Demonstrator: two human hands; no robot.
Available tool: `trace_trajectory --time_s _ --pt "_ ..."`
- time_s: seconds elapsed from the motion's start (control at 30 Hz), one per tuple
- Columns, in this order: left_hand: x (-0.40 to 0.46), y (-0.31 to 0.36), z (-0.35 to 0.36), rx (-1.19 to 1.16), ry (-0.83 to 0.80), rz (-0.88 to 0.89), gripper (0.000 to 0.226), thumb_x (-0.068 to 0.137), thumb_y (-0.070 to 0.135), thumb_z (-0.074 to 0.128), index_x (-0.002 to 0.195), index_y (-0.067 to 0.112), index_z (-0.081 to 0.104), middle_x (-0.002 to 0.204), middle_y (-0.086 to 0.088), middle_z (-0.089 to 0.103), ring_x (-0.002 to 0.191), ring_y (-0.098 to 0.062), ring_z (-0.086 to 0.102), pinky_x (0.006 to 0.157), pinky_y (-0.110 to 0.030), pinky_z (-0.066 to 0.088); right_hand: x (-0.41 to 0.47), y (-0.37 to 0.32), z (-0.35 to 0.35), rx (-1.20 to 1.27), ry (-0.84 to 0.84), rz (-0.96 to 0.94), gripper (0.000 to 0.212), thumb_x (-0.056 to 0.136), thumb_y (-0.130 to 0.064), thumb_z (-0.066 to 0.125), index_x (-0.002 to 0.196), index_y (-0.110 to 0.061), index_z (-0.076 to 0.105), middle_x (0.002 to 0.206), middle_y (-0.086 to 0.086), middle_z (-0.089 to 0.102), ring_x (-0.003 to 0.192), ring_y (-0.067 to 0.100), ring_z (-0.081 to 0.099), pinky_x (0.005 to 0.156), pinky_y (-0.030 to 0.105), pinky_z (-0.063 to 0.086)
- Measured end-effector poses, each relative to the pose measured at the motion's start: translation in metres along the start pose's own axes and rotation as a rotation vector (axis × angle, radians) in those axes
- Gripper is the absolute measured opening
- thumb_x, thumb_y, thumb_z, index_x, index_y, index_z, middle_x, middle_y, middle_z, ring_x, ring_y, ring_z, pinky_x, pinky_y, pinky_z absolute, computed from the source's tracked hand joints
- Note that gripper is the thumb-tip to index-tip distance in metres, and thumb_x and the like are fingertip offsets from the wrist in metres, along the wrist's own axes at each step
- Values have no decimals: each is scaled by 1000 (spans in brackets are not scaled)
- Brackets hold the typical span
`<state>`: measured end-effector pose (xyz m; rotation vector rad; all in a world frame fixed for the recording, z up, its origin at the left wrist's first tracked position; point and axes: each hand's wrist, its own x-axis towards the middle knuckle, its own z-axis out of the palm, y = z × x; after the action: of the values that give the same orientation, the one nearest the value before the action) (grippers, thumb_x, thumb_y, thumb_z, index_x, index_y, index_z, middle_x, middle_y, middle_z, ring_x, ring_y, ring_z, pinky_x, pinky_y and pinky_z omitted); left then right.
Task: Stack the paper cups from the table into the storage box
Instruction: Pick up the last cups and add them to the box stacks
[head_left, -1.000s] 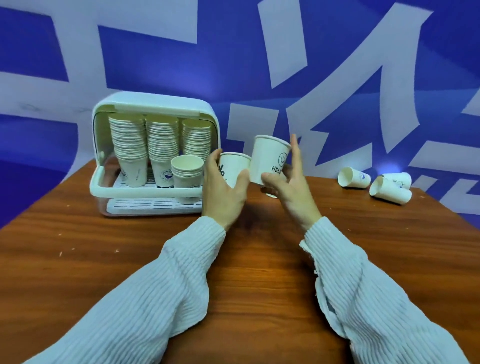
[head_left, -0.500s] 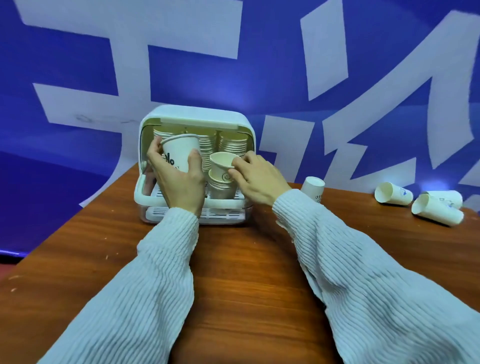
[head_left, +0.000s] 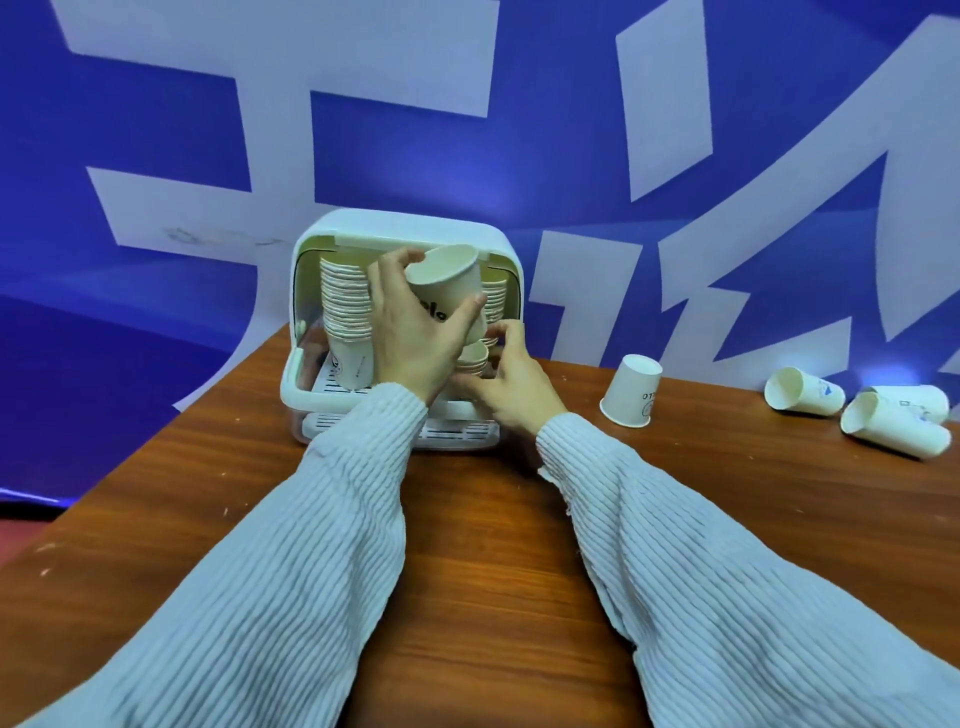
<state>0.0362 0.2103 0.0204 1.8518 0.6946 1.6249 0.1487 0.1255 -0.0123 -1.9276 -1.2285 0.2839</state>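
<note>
Left hand (head_left: 415, 332) raised, fingers curled gripping, right hand (head_left: 511, 382) lower, half-open

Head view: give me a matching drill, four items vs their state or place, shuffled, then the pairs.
Items:
1. cup in left hand
2. upside-down cup
3. right hand
4. two cups far right

States:
A. lying on their sides on the table
B. standing rim-down right of the storage box
C. tilted, held in front of the box opening
D. at the short stack in the box

Pairs: 1-C, 2-B, 3-D, 4-A

Looks like a staged demo or exhibition booth: wood-grain counter (head_left: 493, 519) set against a blue printed backdrop (head_left: 415, 156) with huge white characters, and no household or office furnishings.
</note>
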Motion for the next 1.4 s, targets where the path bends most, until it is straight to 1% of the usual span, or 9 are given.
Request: trace_trajectory --time_s 0.17,0.27,0.4,0.5,0.7,0.87,1.03,1.17,1.4 --pt "-3 -15 9 408 -382 68 64 80 44 80 132 15 56 136 -12 40 122 -31 52 100 -41 44 1 2 3 29 6 -1 97 74 -51 69 149 -53 7 115 -1 69 102 31 71 92 53 57" --pt "-15 -30 4 743 -450 146 70 89 74 42 133 22 60 134 -16 48 125 -35 45 104 -50 36 2 7 8 19 -4 -21 96 82 -23 62 154 -51 5 136 8 62 112 34 66 99 54 54" --pt "-17 -31 0 943 -473 243 86 89 82 12 129 26 64 131 -14 54 124 -34 41 107 -53 27 0 15 6 37 -89 -80 89 87 -24 60 159 -44 11 164 7 33 151 27 32 124 48 30" --pt "-16 -27 0 930 -463 257 85 90 83 14 125 25 66 136 -15 52 133 -35 35 115 -55 17 -13 22 -9 177 -44 -123 87 92 -29 68 160 -42 16 165 0 30 153 16 27 123 40 28" --pt "-58 -4 32 541 -287 473 50 93 59 49 121 20 63 132 -6 53 129 -34 39 106 -51 32 -26 63 -56 -170 573 8 58 97 -32 60 152 -37 41 161 -5 36 147 18 34 120 47 36" --pt "-110 13 67 383 -388 469 48 92 50 57 128 19 61 136 -7 52 131 -32 42 108 -52 37 -31 109 -80 -480 273 256 72 98 -40 62 160 -35 25 171 7 -15 159 33 0 128 48 13" --pt "-134 6 80 379 -529 520 49 93 52 52 133 23 56 144 -5 49 140 -30 39 113 -52 37 -39 130 -80 -462 425 206 28 96 -30 63 123 -25 57 160 6 24 130 36 48 104 49 47" --pt "-129 2 80 373 -527 443 50 93 51 51 134 22 56 144 -4 49 140 -30 38 112 -52 38 -36 126 -87 -499 532 142 8 96 -25 65 103 -24 60 132 -2 47 105 26 58 90 44 53" --pt "-127 2 77 360 -562 365 52 93 51 47 136 24 55 145 -3 47 140 -28 37 112 -52 40 -36 123 -95 -386 529 159 29 97 -18 64 121 -28 52 131 -2 48 111 23 57 88 36 53"
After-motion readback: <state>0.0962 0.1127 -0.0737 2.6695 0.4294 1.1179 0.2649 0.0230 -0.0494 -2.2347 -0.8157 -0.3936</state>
